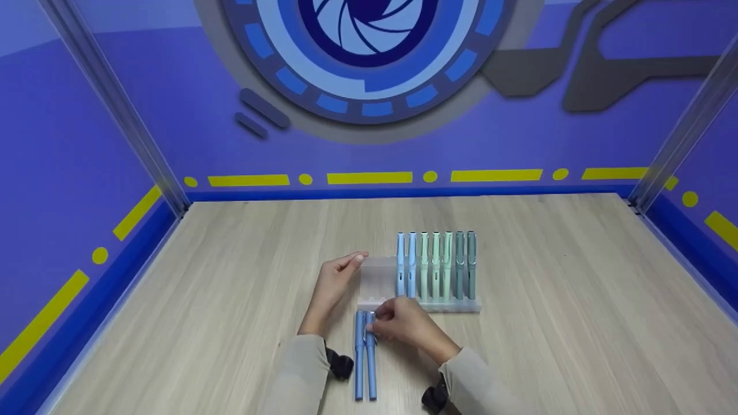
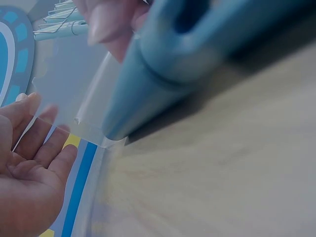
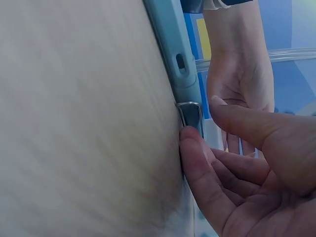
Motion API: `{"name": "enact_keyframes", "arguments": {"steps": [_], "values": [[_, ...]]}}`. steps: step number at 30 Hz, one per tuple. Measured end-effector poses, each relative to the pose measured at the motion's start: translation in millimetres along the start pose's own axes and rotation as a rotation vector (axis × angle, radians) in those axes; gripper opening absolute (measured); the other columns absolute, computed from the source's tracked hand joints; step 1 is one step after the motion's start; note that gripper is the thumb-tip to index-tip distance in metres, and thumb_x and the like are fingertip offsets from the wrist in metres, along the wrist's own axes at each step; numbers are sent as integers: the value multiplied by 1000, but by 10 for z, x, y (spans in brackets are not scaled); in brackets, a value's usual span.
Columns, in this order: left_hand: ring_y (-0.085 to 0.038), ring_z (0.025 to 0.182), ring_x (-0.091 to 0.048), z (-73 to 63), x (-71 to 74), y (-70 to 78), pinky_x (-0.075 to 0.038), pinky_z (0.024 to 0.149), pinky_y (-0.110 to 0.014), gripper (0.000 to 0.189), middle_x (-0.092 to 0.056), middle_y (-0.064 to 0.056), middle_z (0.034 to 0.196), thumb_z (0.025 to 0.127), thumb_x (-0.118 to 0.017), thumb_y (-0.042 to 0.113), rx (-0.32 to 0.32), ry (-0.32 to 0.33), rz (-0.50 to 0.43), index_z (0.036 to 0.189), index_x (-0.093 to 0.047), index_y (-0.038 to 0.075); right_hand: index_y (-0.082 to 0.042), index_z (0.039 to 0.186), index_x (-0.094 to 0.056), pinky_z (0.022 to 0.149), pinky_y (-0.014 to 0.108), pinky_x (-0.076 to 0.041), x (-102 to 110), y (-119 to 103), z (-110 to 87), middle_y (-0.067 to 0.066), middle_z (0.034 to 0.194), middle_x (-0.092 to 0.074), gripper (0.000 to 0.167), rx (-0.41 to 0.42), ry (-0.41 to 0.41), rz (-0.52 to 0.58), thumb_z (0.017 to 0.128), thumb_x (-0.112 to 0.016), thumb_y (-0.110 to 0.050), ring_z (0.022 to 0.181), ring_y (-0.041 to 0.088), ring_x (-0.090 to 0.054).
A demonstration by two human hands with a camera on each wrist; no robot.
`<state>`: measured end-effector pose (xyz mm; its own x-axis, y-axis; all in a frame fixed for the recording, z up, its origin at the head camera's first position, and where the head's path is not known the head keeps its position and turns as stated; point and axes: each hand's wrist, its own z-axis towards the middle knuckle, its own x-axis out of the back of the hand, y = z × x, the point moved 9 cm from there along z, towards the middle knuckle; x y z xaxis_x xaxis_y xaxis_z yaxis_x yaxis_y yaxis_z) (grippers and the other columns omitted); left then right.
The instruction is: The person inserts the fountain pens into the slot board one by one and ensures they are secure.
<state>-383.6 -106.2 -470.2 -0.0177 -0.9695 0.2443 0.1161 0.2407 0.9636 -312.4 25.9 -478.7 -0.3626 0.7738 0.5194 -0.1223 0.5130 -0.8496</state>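
A clear plastic pen stand (image 1: 377, 282) holds several upright capped pens, from light blue pens (image 1: 406, 265) through pale green pens (image 1: 436, 265) to dark green pens (image 1: 466, 265). At its upper left corner my left hand (image 1: 335, 282) pinches the panel between thumb and fingers. Two blue pens (image 1: 359, 357) lie side by side on the table before the stand. My right hand (image 1: 408, 321) is at the capped end of the right one. In the right wrist view, a fingertip touches that pen (image 3: 173, 44) by its metal clip, with the thumb (image 3: 237, 116) apart from it.
The wooden table (image 1: 553, 300) carries the stand near its middle. Purple-blue panels (image 1: 369, 158) with yellow marks wall in the back and both sides, joined by metal posts (image 1: 124, 104) at the corners. A black wrist device (image 1: 340, 364) sits on each forearm.
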Motion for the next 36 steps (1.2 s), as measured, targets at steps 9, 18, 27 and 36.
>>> {"name": "enact_keyframes", "arguments": {"steps": [9, 18, 27, 36], "values": [[-23, 126, -55, -4, 1, 1, -44, 108, -39, 34, -65, -8, 127, 98, -55, 32, 13, 4, 9, 119, -68, 9, -1, 82, -72, 50, 20, -48, 6, -42, 14, 1, 69, -67, 20, 25, 56, -66, 77, -80, -19, 56, 7, -55], [-27, 125, -56, -54, 8, 130, -45, 107, -41, 33, -65, -12, 126, 99, -54, 28, -18, -6, 15, 118, -68, 5, 3, 91, -70, 52, 21, -48, 42, -28, -17, 2, 72, -66, 28, 38, 26, -81, 72, -82, -14, 59, 9, -55], [-30, 124, -56, -12, 0, 66, -46, 106, -43, 32, -64, -16, 125, 99, -54, 22, -29, 5, 23, 118, -67, 0, 2, 102, -69, 50, 21, -45, -15, 22, -33, -1, 69, -63, 35, 22, -71, -61, 74, -81, -16, 56, 8, -53], [-24, 124, -57, 3, 1, 22, -45, 107, -39, 34, -65, -10, 125, 98, -56, 30, -24, 1, 0, 117, -69, 6, 1, 98, -67, 49, 20, -44, -44, -11, -44, -1, 71, -60, 33, 24, -68, -85, 74, -82, -17, 58, 9, -51]]}}
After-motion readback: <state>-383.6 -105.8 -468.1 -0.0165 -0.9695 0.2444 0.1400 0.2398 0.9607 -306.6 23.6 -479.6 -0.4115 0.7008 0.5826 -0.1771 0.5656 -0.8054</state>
